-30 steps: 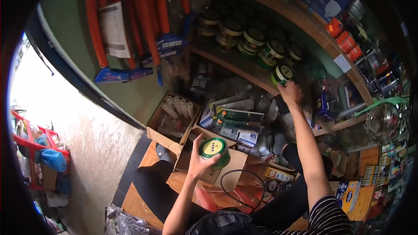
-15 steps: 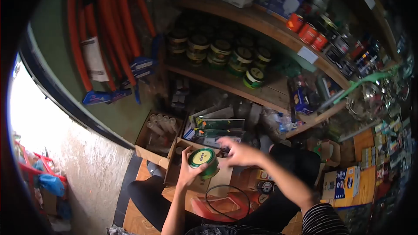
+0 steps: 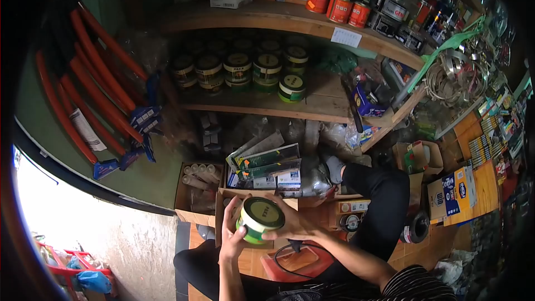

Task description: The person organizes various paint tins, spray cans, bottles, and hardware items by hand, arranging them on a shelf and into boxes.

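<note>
A round green tub with a dark lid and a pale band (image 3: 261, 218) is held upright between both hands above my lap. My left hand (image 3: 233, 228) wraps its left side, the thumb at the front. My right hand (image 3: 291, 222) presses on its right side, with part of the fingers hidden behind the tub. Below the hands lies a red plastic object (image 3: 298, 262) with a black cable looped over it. A cardboard box (image 3: 228, 194) stands just behind the tub.
Similar tubs (image 3: 238, 67) line the wooden shelf (image 3: 329, 97) ahead. Red cans (image 3: 339, 9) stand on the shelf above. Orange hoses or handles (image 3: 106, 95) hang at the left. A box of pale tubes (image 3: 199, 181) is at centre left, and packets (image 3: 446, 192) lie at the right.
My right hand has come in from the right and now grips the tub with my left hand. The camera view has turned, shifting the shelves leftward.
</note>
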Motion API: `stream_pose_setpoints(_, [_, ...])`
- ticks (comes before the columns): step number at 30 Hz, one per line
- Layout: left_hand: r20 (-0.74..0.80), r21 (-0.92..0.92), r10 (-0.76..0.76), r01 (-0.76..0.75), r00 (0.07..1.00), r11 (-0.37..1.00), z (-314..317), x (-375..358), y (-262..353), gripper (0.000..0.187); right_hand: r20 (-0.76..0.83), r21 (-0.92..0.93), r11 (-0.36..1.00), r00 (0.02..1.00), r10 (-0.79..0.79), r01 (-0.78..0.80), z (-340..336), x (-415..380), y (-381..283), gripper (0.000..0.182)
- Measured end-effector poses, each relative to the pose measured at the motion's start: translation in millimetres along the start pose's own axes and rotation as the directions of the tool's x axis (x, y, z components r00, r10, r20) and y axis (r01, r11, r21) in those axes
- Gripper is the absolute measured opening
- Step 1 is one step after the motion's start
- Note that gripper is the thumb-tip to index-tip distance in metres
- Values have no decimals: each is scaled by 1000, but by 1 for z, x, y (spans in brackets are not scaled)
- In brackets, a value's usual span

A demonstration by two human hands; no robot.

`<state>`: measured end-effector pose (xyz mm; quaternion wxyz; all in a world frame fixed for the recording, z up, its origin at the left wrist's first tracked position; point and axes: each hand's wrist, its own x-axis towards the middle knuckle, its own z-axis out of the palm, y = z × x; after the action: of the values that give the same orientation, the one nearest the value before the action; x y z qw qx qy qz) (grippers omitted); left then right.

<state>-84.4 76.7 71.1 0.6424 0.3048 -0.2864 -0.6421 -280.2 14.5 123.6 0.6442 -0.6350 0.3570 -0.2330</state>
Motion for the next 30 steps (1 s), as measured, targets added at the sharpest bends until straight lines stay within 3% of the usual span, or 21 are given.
stream_pose_setpoints(1, [7, -46, 44, -43, 999, 998, 5, 1, 0, 106, 15, 43, 999, 1000, -19, 18, 2, 1, -6, 122])
stream_pose_setpoints(2, [75, 6, 134, -134, 988, 991, 8, 3, -4, 91, -31, 40, 999, 999, -19, 20, 6, -4, -15, 115])
stream_pose_setpoints(5, [-99, -451, 15, -58, 995, 891, 9, 7, -34, 76, -90, 206, 969, 989, -118, 134, 9, 2, -1, 112])
stream_pose_setpoints(6, [-104, -480, -125, 60, 987, 875, 8, 7, -40, 73, -159, 208, 964, 978, -135, 167, 11, 4, 0, 112])
stream_pose_setpoints(7, [-42, -416, -123, 95, 992, 905, 8, 8, -47, 69, -208, 194, 962, 966, -152, 193, 12, 6, -6, 110])
stream_pose_setpoints(9, [64, 42, -107, 104, 992, 994, 18, 10, -63, 75, -278, 217, 929, 931, -235, 300, 10, 21, -2, 109])
stream_pose_setpoints(11, [88, 53, -185, 181, 979, 982, -2, -1, -100, 68, -289, 142, 953, 932, -220, 269, 3, 30, -8, 107])
stream_pose_setpoints(12, [42, -7, -396, 396, 917, 918, 19, -1, -71, 56, -285, 135, 960, 938, -198, 244, -2, 33, -8, 106])
stream_pose_setpoints(13, [40, 94, -398, 393, 917, 915, 21, 5, -67, 40, -282, 130, 967, 944, -175, 218, -6, 37, -10, 106])
stream_pose_setpoints(15, [3, 152, -431, 425, 902, 892, 19, 11, -50, 32, -333, -3, 971, 915, -227, 240, -21, 40, -5, 103])
stream_pose_setpoints(17, [-79, 340, -301, 310, 950, 888, 8, 14, -46, 30, -394, -188, 958, 877, -275, 216, -55, 51, 2, 104])
stream_pose_setpoints(18, [-163, 380, -285, 326, 945, 866, -1, 16, -45, 31, -419, -298, 932, 849, -322, 206, -72, 60, -10, 105])
stream_pose_setpoints(19, [-220, 472, -123, 216, 968, 855, -12, 17, -52, 34, -441, -400, 897, 819, -367, 186, -90, 75, -26, 107])
stream_pose_setpoints(21, [-334, 642, -22, 245, 942, 726, -38, 19, -55, 38, -478, -567, 795, 698, -533, 218, -126, 113, -46, 98])
stream_pose_setpoints(27, [-490, 600, 101, 250, 866, 760, -64, 24, -51, 39, -612, -663, 748, 544, -574, 44, -237, 233, -51, 93])
stream_pose_setpoints(30, [-450, 669, 179, 198, 875, 716, -61, 30, -48, 38, -712, -642, 758, 459, -531, -120, -243, 258, -54, 99])
